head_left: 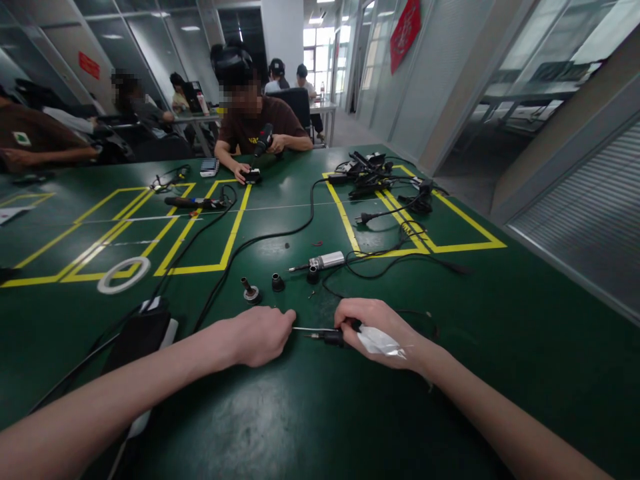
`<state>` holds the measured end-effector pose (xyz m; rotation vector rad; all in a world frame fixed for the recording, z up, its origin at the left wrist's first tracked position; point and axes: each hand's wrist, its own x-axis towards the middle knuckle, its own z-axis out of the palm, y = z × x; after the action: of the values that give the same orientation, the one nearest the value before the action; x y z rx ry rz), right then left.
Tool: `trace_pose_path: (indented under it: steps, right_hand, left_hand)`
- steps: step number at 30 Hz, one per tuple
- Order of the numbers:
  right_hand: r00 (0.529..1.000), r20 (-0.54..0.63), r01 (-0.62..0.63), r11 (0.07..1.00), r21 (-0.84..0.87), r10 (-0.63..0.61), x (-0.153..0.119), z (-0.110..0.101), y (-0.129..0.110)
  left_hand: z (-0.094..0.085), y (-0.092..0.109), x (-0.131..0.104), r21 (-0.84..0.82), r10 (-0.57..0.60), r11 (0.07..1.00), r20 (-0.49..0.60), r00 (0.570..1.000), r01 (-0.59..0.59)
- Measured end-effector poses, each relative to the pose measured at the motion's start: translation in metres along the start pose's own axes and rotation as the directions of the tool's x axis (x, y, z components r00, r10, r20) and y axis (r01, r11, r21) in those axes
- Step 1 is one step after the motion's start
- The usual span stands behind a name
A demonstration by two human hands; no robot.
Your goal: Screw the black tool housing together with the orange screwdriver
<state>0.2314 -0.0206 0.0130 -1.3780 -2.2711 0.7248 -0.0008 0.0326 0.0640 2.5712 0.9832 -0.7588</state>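
My left hand (265, 335) is closed, its fingertips at one end of a thin metal rod (314, 329). The other end runs to my right hand (373, 330), whose thumb and fingers are pinched together around it. Just below the rod, a black cylindrical piece (334, 338) with a thin metal tip extends from under my right fingers; whether I grip it too is hard to see. White material under clear tape covers the back of my right hand. Beyond my hands lie a silver cylinder with a pointed tip (327, 260), two black collars (278, 283) and a round-based metal part (251, 293).
A black power brick (140, 340) and a white tape ring (124, 275) lie left. Cables cross the green table (280, 427). A tangled pile of black adapters (370, 175) sits far right. Across the table, a person (265, 127) holds a power drill (264, 139).
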Motion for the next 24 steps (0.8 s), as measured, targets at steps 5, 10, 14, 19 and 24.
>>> trace_pose_path:
  steps: [5, 10, 14, 19, 24]
  right_hand:
    - [1.000, -0.009, 0.011, 0.999, 0.037, -0.010, -0.005, -0.001, 0.001]
    - [1.000, -0.005, 0.010, 0.997, 0.072, -0.010, -0.008, -0.002, 0.002]
    - [1.000, 0.000, 0.006, 0.997, 0.073, -0.006, -0.008, -0.002, 0.003]
    - [1.000, 0.012, -0.010, 0.997, 0.080, 0.009, -0.008, -0.002, 0.002]
    - [1.000, -0.007, 0.007, 0.996, 0.093, -0.007, -0.009, -0.001, 0.004]
  left_hand:
    - [0.009, -0.001, 0.011, 0.030, 0.043, 0.999, -0.111, 0.993, -0.040]
    - [0.009, 0.002, 0.012, 0.021, 0.032, 0.999, -0.113, 0.993, -0.030]
    - [-0.002, 0.009, 0.012, 0.035, 0.007, 0.999, -0.059, 0.998, -0.005]
    - [-0.016, 0.017, 0.015, 0.063, -0.008, 0.998, 0.030, 1.000, 0.006]
    - [-0.020, 0.024, 0.019, 0.057, -0.001, 0.998, 0.041, 0.999, -0.001]
